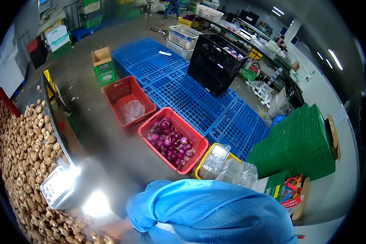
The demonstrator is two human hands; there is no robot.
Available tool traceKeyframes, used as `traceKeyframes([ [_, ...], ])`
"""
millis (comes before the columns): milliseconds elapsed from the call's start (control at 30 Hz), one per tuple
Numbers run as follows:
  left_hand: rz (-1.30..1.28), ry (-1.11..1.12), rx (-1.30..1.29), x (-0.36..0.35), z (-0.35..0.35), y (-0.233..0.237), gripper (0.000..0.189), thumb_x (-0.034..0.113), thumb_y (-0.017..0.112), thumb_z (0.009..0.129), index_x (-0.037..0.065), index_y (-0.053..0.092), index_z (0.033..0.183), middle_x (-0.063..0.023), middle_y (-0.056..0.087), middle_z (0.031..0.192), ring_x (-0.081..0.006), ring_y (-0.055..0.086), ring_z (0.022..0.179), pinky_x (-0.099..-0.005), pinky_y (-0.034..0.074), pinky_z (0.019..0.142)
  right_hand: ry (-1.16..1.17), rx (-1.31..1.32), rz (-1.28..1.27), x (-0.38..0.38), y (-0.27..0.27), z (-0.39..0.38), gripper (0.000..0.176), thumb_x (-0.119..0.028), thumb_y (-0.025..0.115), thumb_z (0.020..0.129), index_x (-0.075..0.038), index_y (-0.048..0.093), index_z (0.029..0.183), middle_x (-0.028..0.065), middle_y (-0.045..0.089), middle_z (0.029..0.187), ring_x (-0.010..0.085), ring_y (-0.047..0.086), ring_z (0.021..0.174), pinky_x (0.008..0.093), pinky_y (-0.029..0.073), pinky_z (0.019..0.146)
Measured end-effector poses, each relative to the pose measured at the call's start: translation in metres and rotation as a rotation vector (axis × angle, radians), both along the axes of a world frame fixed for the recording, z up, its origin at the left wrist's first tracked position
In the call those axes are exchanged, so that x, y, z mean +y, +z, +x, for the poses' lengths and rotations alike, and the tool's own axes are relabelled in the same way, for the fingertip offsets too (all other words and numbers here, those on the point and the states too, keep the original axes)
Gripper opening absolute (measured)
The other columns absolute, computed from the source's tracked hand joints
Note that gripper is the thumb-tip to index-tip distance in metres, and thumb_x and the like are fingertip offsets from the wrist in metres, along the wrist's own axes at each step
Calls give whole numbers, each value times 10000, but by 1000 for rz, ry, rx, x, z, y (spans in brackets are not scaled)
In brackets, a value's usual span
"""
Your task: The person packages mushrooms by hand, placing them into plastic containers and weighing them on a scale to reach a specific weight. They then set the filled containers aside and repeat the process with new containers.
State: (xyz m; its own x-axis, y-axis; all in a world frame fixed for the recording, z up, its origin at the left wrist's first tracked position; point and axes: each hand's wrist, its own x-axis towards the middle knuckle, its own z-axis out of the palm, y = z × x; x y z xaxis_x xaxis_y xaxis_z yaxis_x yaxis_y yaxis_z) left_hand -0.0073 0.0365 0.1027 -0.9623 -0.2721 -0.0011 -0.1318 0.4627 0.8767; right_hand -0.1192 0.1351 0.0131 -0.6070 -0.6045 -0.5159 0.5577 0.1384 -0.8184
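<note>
My right hand [117, 228] is a blurred patch at the bottom edge, beside the pile of brown mushrooms [30, 162]. Motion and glare hide its fingers, so I cannot see whether it holds anything. A blue sleeve [215, 207] covers the arm and fills the bottom middle. Above the hand, a pale plastic tray [55, 189] with slotted sides lies tilted at the mushrooms' edge, partly washed out by bright light. My left hand is out of the picture.
A red crate of purple onions [171, 142] stands beside a red crate with a plastic bag [130, 110]. Beyond are blue pallets [183, 89] bearing black crates [215, 65]. Right are a yellow crate with clear packaging [225, 162] and stacked green crates [297, 142].
</note>
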Motion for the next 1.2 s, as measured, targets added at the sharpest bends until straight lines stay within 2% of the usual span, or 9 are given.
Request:
traceKeyframes([
  [167,81,-42,-3,24,-29,7,573,209,605,964,-114,340,1356,-307,492,1180,-343,513,1016,-375,403,906,-1,385,0,-27,-82,-2,574,-22,344,896,-120,404,1458,199,688,837,251,662,512,350,556,442],
  [233,88,-50,-10,27,-37,8,555,206,607,961,-109,350,1338,-296,492,1156,-333,511,994,-371,401,885,78,228,63,-15,-86,6,541,-41,381,896,-110,441,1430,203,698,849,262,674,531,362,560,474],
  [267,96,-48,-11,27,-41,9,545,204,608,960,-106,355,1330,-290,492,1144,-329,509,983,-368,400,875,-7,234,63,-15,-87,12,284,-83,416,903,-41,541,1154,181,658,690,265,634,463,390,528,426],
  [300,101,-47,-12,27,-44,8,536,202,609,958,-104,360,1321,-284,491,1132,-324,508,972,-366,399,865,-92,242,62,-15,-87,17,247,-125,450,909,28,642,879,159,618,532,268,595,395,418,495,379],
  [433,115,-47,-25,24,-52,9,499,194,613,953,-94,379,1286,-262,491,1085,-306,503,928,-356,395,823,78,647,275,-29,-115,10,98,-19,648,705,51,660,637,158,652,571,278,658,522,410,524,507],
  [533,122,-46,-33,24,-57,9,471,188,616,948,-86,394,1260,-244,490,1049,-292,500,894,-349,392,792,127,794,382,-36,-125,7,119,33,762,512,64,674,586,178,670,614,294,691,627,412,538,575],
  [733,143,-37,-54,23,-62,4,415,177,622,940,-71,424,1208,-210,489,978,-264,492,828,-335,386,730,193,809,395,6,-58,15,117,0,754,586,71,692,656,177,691,665,296,701,657,401,547,597],
  [833,150,-30,-71,23,-62,0,387,171,625,936,-63,438,1182,-193,489,942,-250,489,795,-327,383,699,1,797,348,-33,-128,9,125,-31,736,641,78,691,681,179,697,678,293,704,659,391,552,610],
  [1200,209,31,-166,14,-49,-26,287,150,635,921,-35,492,1086,-130,487,811,-199,475,673,-301,372,585,157,727,409,0,-63,18,127,-60,713,673,64,690,663,142,684,612,273,707,647,367,554,626],
])
